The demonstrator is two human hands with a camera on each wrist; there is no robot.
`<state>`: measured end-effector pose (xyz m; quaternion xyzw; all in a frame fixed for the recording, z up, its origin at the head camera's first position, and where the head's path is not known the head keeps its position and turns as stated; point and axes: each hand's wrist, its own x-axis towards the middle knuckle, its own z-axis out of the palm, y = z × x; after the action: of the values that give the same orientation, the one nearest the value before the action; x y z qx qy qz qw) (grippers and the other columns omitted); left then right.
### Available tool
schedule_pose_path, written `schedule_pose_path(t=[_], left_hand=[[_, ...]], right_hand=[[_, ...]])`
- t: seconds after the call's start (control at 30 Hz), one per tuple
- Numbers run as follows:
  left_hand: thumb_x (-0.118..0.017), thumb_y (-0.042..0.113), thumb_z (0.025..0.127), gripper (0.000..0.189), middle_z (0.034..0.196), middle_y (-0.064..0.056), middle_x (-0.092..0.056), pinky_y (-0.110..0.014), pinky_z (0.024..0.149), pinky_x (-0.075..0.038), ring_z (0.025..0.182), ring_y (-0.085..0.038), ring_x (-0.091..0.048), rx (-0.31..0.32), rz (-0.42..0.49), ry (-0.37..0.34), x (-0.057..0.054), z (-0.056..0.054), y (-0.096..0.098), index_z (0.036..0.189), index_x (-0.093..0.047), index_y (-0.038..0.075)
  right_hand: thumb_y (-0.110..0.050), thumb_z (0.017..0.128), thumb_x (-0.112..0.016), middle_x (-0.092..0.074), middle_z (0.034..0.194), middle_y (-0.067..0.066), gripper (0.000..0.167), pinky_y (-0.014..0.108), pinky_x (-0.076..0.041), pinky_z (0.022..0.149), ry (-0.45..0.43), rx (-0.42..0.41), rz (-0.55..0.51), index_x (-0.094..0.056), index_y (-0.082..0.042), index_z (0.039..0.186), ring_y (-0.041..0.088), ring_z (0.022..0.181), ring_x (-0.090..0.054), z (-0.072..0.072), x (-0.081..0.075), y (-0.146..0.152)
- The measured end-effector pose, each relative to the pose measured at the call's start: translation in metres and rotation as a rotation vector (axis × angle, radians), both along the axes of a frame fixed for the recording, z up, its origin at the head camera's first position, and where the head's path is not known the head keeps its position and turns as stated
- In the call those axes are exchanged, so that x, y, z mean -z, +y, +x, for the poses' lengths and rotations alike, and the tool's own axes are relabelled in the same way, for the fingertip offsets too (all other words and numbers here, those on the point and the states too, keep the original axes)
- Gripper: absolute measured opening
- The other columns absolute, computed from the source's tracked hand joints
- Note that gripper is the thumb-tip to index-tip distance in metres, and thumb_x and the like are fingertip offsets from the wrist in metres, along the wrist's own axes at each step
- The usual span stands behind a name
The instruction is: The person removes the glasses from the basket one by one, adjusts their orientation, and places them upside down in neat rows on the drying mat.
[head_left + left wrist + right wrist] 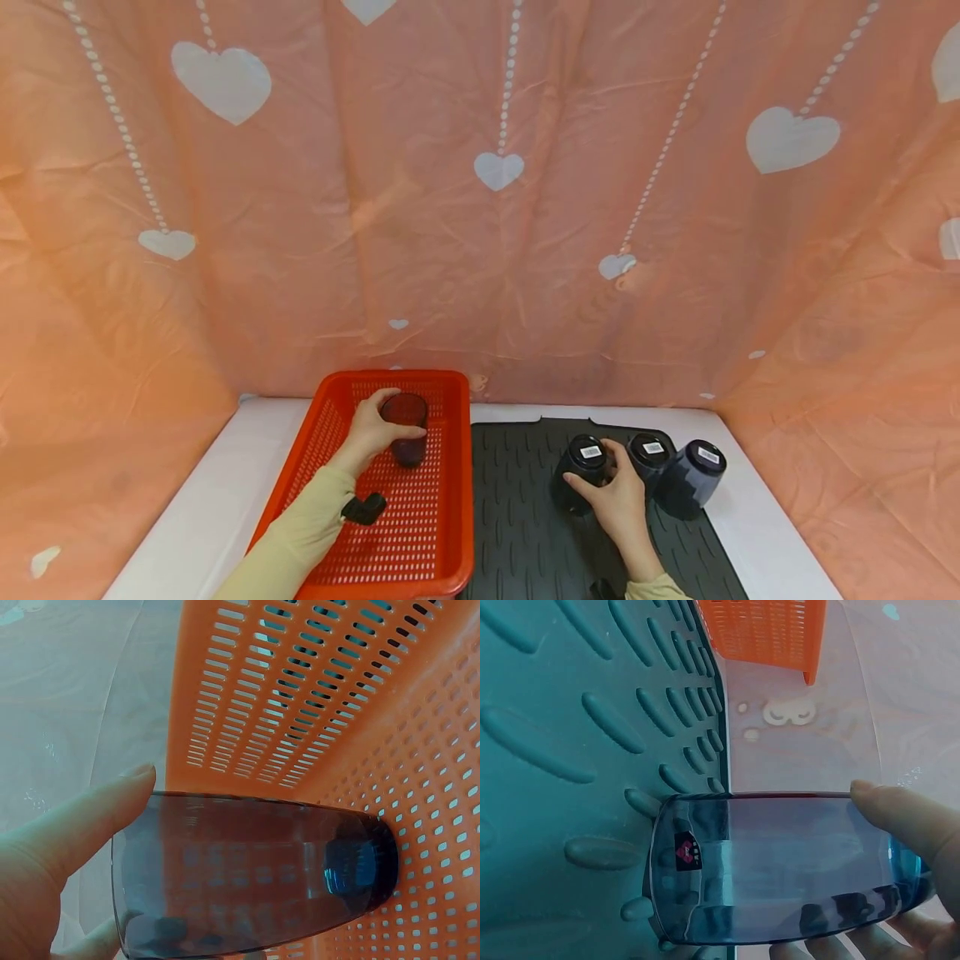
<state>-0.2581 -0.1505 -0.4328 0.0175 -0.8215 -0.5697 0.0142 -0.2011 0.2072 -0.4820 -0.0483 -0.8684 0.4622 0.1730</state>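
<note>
My left hand (372,432) grips a dark tinted drinking glass (408,451) near its rim, thumb on one side and fingers on the other. This glass stands mouth up inside the orange-red basket (463,500); in the left wrist view its thick base (364,862) is at the perforated floor. On the dark ribbed mat (517,517), my right hand (621,504) holds a second tinted glass (581,462) around its base end. It is upside down, and the right wrist view shows its rim end, with a small label (688,851), down at the mat.
Two more upturned dark glasses, one (649,452) beside my right hand and another (692,482) farther right, stand at the mat's right side. White table surface (217,492) borders the basket and mat. A pink curtain with hearts (420,250) hangs behind.
</note>
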Motion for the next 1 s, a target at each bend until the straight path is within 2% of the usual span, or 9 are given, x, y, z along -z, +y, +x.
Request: schedule_pose_path(t=[0.2,0.47,0.7,1.0], left_hand=[[-0.085,0.009,0.071,0.080,0.130,-0.026,-0.045,-0.047,0.083,-0.051,0.110,-0.040,-0.052,0.014,0.022,-0.006,-0.002,0.000,-0.002,0.139,-0.042,0.002],[-0.085,0.009,0.070,0.079,0.127,-0.026,-0.047,-0.045,0.080,-0.052,0.107,-0.038,-0.055,0.013,0.010,-0.013,-0.003,0.002,-0.004,0.136,-0.044,0.001],[-0.086,0.012,0.068,0.079,0.125,-0.025,-0.050,-0.042,0.079,-0.051,0.107,-0.037,-0.052,-0.027,-0.003,-0.029,-0.007,0.008,-0.012,0.134,-0.044,0.000],[-0.086,0.017,0.069,0.078,0.122,-0.024,-0.050,-0.036,0.076,-0.048,0.100,-0.032,-0.053,-0.066,0.006,-0.042,-0.007,0.011,-0.023,0.132,-0.043,-0.001]], right_hand=[[-0.017,0.070,-0.086,-0.055,0.124,0.024,0.075,0.045,-0.053,0.074,0.007,-0.008,-0.006,-0.046,-0.001,0.132,0.039,0.101,-0.062,-0.002,0.000,0.000],[-0.016,0.070,-0.086,-0.056,0.122,0.025,0.076,0.046,-0.053,0.075,-0.004,-0.005,-0.019,-0.046,0.000,0.133,0.039,0.101,-0.061,-0.001,-0.001,-0.001],[-0.018,0.069,-0.087,-0.057,0.120,0.026,0.076,0.048,-0.053,0.076,0.022,-0.005,-0.016,-0.047,0.001,0.131,0.040,0.100,-0.062,0.000,0.001,-0.002],[-0.015,0.069,-0.087,-0.055,0.125,0.025,0.075,0.049,-0.053,0.077,0.028,-0.011,-0.006,-0.047,0.000,0.131,0.040,0.101,-0.062,-0.001,0.001,0.000]])
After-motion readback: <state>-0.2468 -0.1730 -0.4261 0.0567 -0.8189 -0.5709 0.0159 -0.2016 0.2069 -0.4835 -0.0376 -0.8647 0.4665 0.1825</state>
